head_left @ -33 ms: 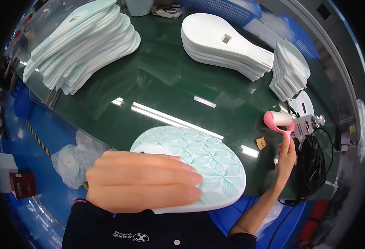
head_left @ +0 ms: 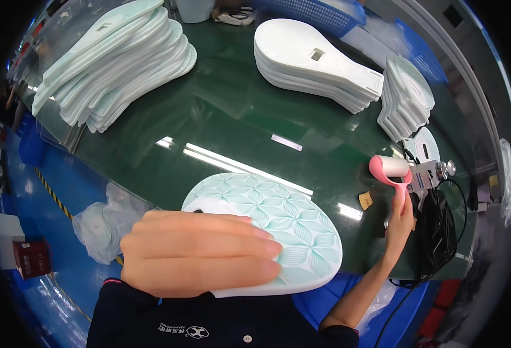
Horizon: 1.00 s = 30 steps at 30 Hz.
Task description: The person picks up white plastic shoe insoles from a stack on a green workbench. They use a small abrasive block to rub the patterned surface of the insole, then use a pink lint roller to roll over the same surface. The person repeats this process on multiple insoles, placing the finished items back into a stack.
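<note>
My left hand (head_left: 203,252) grips a rounded white plastic panel (head_left: 302,235) with a green leaf-and-petal pattern, held above the table's near edge. Its fingers lie across the patterned face; the thumb is hidden. On the right, my right hand (head_left: 401,217) is closed round the handle of a pink lint roller (head_left: 394,168) with a white roll. The roller is apart from the panel, beside a small metal device (head_left: 425,176) with round silvery knobs.
Stacked pale panels (head_left: 119,66) stand far left, and white panels (head_left: 293,46) at the far middle. More panels (head_left: 406,95) are at the right. A black bag (head_left: 438,232) with cables lies near the right edge. Blue baskets (head_left: 316,14) line the back of the green table (head_left: 226,110).
The panel in my left hand has tilted slightly, its far edge a little higher and its right edge a little further left. My right hand has shifted very little; the roller stays in place.
</note>
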{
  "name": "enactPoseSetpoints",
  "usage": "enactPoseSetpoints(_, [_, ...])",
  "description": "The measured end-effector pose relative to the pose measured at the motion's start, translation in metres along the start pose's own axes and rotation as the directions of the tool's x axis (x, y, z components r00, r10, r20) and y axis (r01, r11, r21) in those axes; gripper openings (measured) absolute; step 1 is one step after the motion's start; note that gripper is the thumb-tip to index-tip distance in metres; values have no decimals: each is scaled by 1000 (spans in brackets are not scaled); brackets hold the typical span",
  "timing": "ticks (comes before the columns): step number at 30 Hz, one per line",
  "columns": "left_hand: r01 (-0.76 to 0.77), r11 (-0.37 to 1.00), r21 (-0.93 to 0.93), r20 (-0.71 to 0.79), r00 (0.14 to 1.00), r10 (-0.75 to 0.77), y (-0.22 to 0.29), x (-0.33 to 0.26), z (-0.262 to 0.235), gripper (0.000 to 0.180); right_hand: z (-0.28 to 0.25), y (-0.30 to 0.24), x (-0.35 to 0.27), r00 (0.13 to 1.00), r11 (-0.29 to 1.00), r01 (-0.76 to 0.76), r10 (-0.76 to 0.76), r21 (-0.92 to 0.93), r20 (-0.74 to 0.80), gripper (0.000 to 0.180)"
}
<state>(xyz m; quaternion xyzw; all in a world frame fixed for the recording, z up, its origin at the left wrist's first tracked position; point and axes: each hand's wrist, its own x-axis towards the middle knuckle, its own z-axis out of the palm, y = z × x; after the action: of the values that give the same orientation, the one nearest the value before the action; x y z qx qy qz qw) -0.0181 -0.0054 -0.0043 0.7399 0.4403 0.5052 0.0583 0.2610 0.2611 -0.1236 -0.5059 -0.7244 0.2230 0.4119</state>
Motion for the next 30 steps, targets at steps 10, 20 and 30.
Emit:
enactPoseSetpoints(10, [88,995,46,-156,984,-80,-1,-2,19,15,26,-58,-45,975,953,164,-117,-253,189,25])
enactPoseSetpoints(20, [82,996,46,-191,979,-72,-2,-4,22,16,23,-55,-40,980,993,20,4,-114,200,23])
enactPoseSetpoints(30, [47,997,63,-162,986,-37,0,-5,17,18,19,-35,-33,965,997,-9,29,-76,262,26])
